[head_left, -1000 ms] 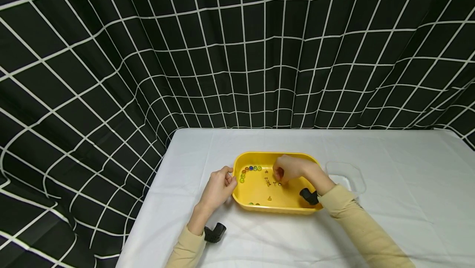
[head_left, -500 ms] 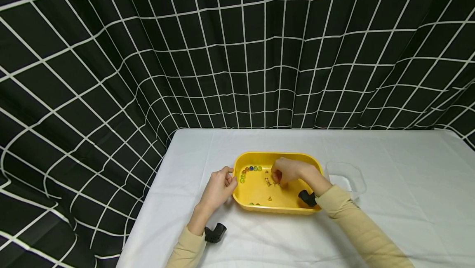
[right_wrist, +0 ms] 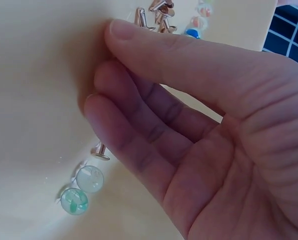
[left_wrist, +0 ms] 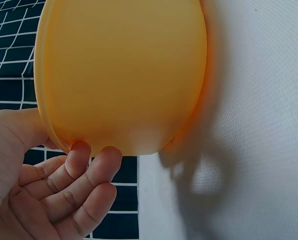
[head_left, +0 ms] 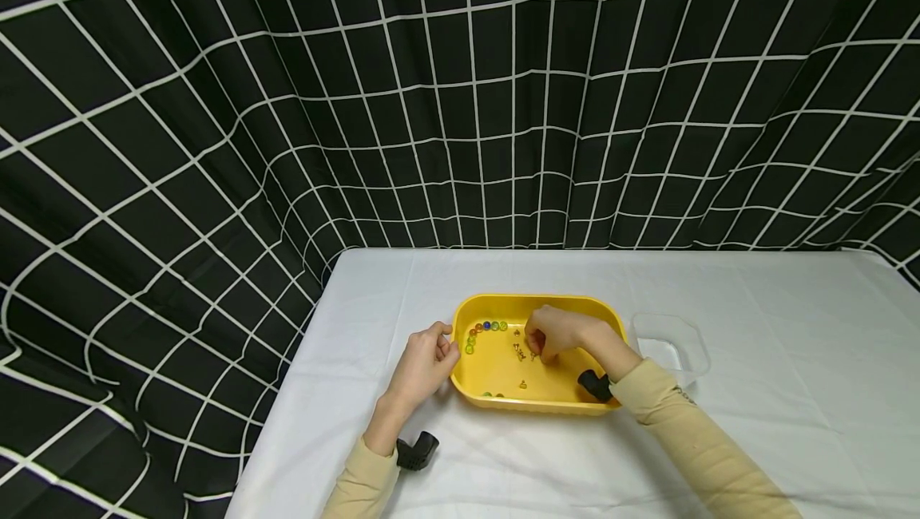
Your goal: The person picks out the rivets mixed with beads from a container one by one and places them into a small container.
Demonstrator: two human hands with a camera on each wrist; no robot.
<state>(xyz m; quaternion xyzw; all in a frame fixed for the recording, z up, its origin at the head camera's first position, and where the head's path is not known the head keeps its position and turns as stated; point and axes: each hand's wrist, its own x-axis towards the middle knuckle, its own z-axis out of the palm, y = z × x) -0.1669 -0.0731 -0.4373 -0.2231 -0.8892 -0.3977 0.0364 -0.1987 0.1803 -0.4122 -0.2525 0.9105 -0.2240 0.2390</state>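
Note:
My left hand (head_left: 424, 365) pinches the left end of a yellow plastic tub (head_left: 568, 405), its thumb and curled fingers meeting at the rim in the left wrist view. Inside the tub, my right hand (head_left: 557, 329) reaches down with bent fingers and thumb to the floor. Whether anything sits between those fingertips is hidden. Beside them lie several small gold flat-headed rivets (head_left: 519, 351); one rivet (right_wrist: 101, 151) stands by the outer fingers in the right wrist view. Several glass marbles (head_left: 486, 326) line the far left corner. Two clear marbles (right_wrist: 90, 178) lie near that rivet.
A clear plastic container (head_left: 668, 347) stands just right of the tub, partly behind the right forearm. White cloth covers the table (head_left: 776, 359). A black curtain with white grid lines (head_left: 503, 144) hangs behind and at the left.
My right hand has shifted slightly left inside the tub, then stayed nearly still. A gold piece seen by its fingertips earlier is now covered. The left hand keeps its place at the rim.

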